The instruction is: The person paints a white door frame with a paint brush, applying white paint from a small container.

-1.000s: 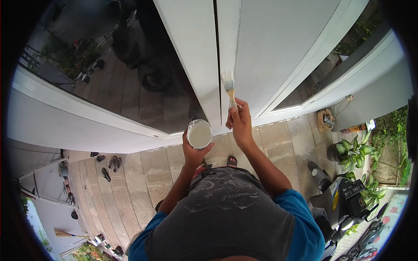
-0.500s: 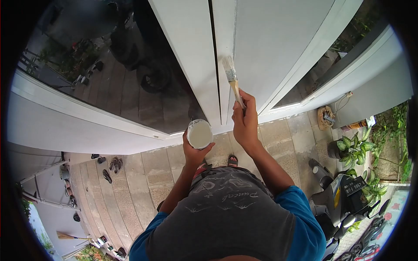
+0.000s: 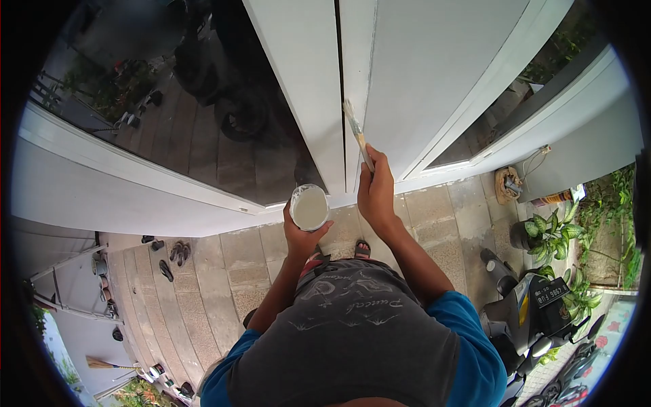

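In my right hand point(image 3: 378, 190) is a paintbrush point(image 3: 357, 133) with a pale wooden handle, held with the bristles pointing up and away. Its whitish bristle tip is at the narrow white strip point(image 3: 354, 61) beside a dark vertical gap point(image 3: 342, 88); whether it touches cannot be made out. My left hand point(image 3: 305, 237) is wrapped round a small round tub of off-white paint point(image 3: 311, 207). White smears mark the tub's rim, and its opening faces up towards me.
Dark glass point(image 3: 203, 129) in a white frame stands on the left, a white panel point(image 3: 434, 74) on the right. Sandals point(image 3: 180, 253) lie on the tiled floor point(image 3: 247, 275). A potted plant point(image 3: 546, 230) and a motorbike point(image 3: 522, 305) are at right, a broom point(image 3: 108, 364) at lower left.
The paintbrush has turned edge-on, its tip shifting slightly left and down towards the dark gap. My right hand moved a little left. The tub stays nearly in place.
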`<action>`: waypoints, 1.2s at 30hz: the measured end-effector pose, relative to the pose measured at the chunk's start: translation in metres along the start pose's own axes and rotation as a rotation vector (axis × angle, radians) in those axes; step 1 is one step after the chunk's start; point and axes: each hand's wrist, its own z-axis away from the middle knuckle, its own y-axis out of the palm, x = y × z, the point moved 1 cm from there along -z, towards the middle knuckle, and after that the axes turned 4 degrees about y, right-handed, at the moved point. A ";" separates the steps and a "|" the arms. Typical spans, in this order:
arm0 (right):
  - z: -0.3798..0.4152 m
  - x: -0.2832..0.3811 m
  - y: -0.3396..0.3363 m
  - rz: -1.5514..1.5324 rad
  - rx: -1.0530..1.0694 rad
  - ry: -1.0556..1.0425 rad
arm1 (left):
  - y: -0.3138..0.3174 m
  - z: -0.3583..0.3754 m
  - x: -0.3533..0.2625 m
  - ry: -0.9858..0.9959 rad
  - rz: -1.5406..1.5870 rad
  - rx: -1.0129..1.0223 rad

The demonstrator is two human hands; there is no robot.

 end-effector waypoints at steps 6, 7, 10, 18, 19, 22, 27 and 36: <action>0.019 -0.014 0.000 0.036 0.091 0.168 | -0.002 -0.001 0.001 0.038 -0.023 -0.004; 0.018 -0.013 -0.001 0.036 0.092 0.166 | -0.002 -0.001 0.003 0.039 -0.023 -0.006; 0.008 0.008 -0.007 0.021 0.034 0.096 | -0.004 0.002 0.003 0.052 -0.069 0.000; 0.019 -0.028 0.006 0.117 0.044 0.060 | -0.003 -0.001 0.006 0.075 -0.025 -0.015; 0.021 -0.029 0.005 0.114 0.047 0.055 | -0.004 -0.001 0.006 0.078 -0.026 -0.021; 0.015 -0.002 -0.007 0.055 -0.001 -0.003 | -0.005 -0.001 0.004 0.083 -0.070 -0.007; -0.009 0.006 0.000 0.036 0.021 0.043 | -0.002 -0.002 0.005 0.015 0.031 -0.026; 0.015 0.001 -0.005 0.059 -0.035 -0.037 | -0.003 -0.004 -0.004 0.043 -0.021 -0.048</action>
